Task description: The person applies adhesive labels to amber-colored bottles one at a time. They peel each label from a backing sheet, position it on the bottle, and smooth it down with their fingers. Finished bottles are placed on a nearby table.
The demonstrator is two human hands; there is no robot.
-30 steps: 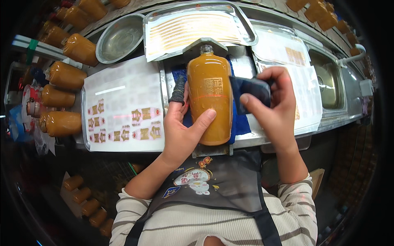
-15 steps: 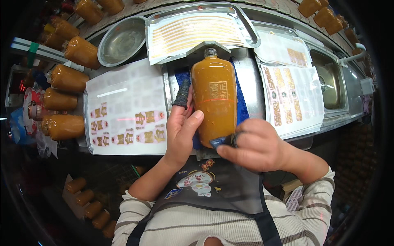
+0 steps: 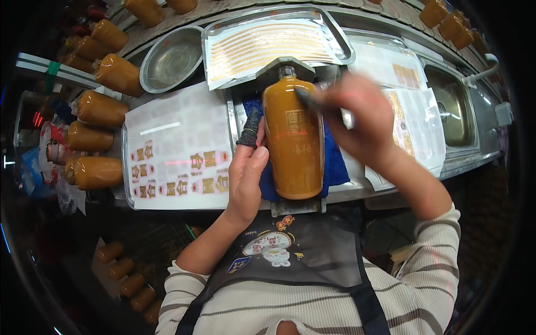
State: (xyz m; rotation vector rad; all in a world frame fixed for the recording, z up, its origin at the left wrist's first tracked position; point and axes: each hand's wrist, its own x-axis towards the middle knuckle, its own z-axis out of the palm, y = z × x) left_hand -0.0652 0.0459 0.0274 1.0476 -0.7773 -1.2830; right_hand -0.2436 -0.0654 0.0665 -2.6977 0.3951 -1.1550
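Right grip (image 3: 363, 109) clamped on dark tool (image 3: 314, 103); left grip (image 3: 246, 180), closure unclear, beside brown bottle (image 3: 295, 162) bearing gold characters (image 3: 294, 122)

Bottle (image 3: 294, 170) I view: glossy ochre-brown, gold characters. Cloth (image 3: 336, 162): deep blue. Apron (image 3: 329, 243): dark grey, multicoloured cartoon print. Sleeve (image 3: 432, 248): cream, brown stripes. Finger wrap (image 3: 250, 128): charcoal.
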